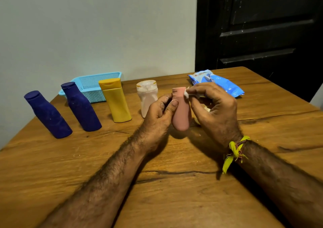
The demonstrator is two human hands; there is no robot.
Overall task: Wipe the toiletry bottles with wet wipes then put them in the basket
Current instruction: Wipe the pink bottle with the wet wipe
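At table centre | left hand (158,112) grips pink bottle (180,113) upright | right hand (214,109) pinches wet wipe (187,93) against its cap | basket (94,86) at 10 o'clock, wipes packet (220,84) at 1 o'clock

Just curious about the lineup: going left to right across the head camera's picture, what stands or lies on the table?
Dark blue bottle → second dark blue bottle → yellow bottle → whitish bottle → pink bottle, held in both hands → blue wipes packet.
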